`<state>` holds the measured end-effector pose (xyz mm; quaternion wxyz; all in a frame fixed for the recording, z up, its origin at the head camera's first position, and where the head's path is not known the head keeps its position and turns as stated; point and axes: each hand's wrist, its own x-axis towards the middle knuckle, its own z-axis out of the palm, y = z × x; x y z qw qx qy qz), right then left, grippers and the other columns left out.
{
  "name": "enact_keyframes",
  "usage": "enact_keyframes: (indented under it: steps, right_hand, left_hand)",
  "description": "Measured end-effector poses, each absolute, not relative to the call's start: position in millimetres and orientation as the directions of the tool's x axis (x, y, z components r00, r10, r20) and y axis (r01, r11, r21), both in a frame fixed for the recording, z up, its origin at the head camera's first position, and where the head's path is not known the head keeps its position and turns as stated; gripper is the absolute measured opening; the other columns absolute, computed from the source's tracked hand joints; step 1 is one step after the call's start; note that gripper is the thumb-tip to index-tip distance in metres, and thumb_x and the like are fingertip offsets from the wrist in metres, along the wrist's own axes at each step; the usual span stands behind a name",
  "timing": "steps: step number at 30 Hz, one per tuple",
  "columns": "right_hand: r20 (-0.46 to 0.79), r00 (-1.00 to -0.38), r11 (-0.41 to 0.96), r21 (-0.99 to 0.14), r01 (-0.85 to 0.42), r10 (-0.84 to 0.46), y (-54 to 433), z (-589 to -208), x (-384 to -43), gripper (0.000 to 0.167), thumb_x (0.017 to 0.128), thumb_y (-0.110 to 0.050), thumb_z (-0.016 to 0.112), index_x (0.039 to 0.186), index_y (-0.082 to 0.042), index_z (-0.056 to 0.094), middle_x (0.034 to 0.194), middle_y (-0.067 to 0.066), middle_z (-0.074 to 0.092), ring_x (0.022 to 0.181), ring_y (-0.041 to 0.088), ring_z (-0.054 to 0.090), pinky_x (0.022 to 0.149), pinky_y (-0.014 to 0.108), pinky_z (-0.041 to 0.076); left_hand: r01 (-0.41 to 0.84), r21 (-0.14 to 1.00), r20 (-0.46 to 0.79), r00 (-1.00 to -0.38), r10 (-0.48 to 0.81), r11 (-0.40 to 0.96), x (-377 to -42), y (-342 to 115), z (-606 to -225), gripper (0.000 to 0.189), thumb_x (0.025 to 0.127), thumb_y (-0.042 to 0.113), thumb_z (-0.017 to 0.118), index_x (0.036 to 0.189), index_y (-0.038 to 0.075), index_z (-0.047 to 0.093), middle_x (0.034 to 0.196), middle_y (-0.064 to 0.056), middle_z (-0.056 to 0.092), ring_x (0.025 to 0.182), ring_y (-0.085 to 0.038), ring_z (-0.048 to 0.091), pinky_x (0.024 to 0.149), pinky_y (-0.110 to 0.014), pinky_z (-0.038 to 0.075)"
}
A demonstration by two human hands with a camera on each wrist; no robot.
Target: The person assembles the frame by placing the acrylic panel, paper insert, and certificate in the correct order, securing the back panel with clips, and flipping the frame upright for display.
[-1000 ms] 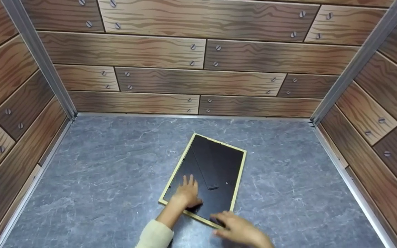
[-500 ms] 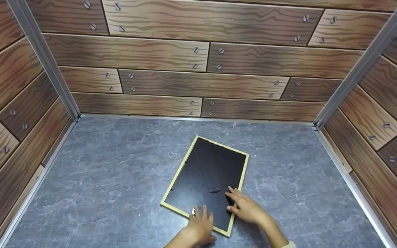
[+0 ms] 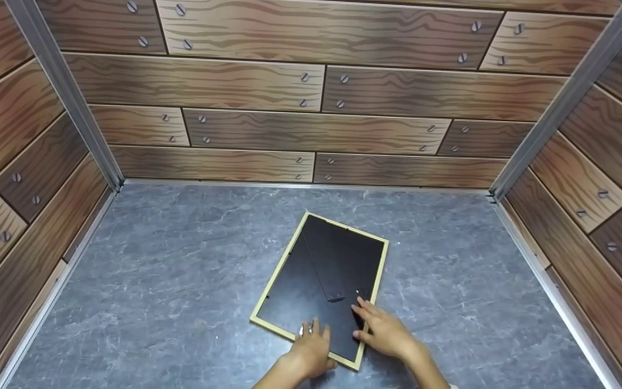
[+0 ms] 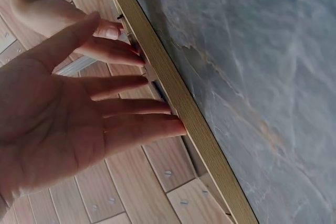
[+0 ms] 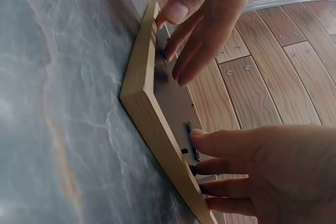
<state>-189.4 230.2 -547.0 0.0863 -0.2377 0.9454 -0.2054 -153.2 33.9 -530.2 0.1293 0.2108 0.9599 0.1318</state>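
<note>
A picture frame (image 3: 289, 292) lies back side up on the grey marbled surface, its thin rim pale yellow and its backing board (image 3: 295, 302) black. A flat easel leg (image 3: 324, 259) lies folded against the backing. My left hand (image 3: 312, 348) rests over the near edge with fingers extended onto the board. On the right edge, my right hand (image 3: 389, 332) touches the backing with its fingertips and thumb, fingers loosely bent. Small dark tabs (image 5: 185, 151) line the rim's inner side in the right wrist view. A small shiny metal piece (image 3: 304, 328) shows at the left fingertips.
Wood-print panels (image 3: 311, 86) wall off the back and both sides. Metal corner posts (image 3: 65, 97) and low metal strips (image 3: 570, 319) border the grey floor surface (image 3: 170, 270).
My left hand has drawn back from the board's left part to the near edge. My right hand has moved from the near right corner up along the right edge. The frame stays about put.
</note>
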Motion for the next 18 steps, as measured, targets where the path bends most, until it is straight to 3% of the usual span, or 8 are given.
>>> enact_keyframes:
  steps: [9,14,18]
  right_hand:
    - [-0.037,-0.869,0.807,-0.391,-0.442,-0.493,231,-549,-180,0.050,0.086,-0.022,0.063,0.127,0.004,0.051,0.134,0.023,0.042,0.119,0.040,0.042,0.091,0.055,0.036]
    - [0.035,-0.860,0.765,-0.440,-0.471,-0.509,246,-554,-198,0.043,0.087,-0.017,0.061,0.125,0.002,0.054,0.134,0.019,0.044,0.122,0.039,0.039,0.096,0.055,0.031]
    - [0.062,-0.861,0.757,-0.446,-0.477,-0.506,260,-559,-213,0.048,0.083,-0.021,0.066,0.126,-0.001,0.053,0.136,0.019,0.041,0.121,0.040,0.039,0.094,0.056,0.033]
  left_hand:
    - [0.377,0.240,-0.272,-0.859,0.435,0.895,-152,37,-529,0.071,0.075,0.042,0.071,0.129,0.001,0.050,0.133,-0.026,0.040,0.121,-0.045,0.036,0.093,-0.051,0.038]
    - [0.386,0.209,-0.277,-0.858,0.433,0.898,-151,36,-528,0.073,0.074,0.043,0.072,0.130,0.002,0.050,0.135,-0.026,0.038,0.123,-0.045,0.034,0.095,-0.052,0.035]
    - [0.378,0.228,-0.274,-0.859,0.432,0.897,-151,36,-529,0.072,0.074,0.042,0.072,0.129,0.001,0.050,0.135,-0.027,0.038,0.123,-0.046,0.034,0.094,-0.053,0.036]
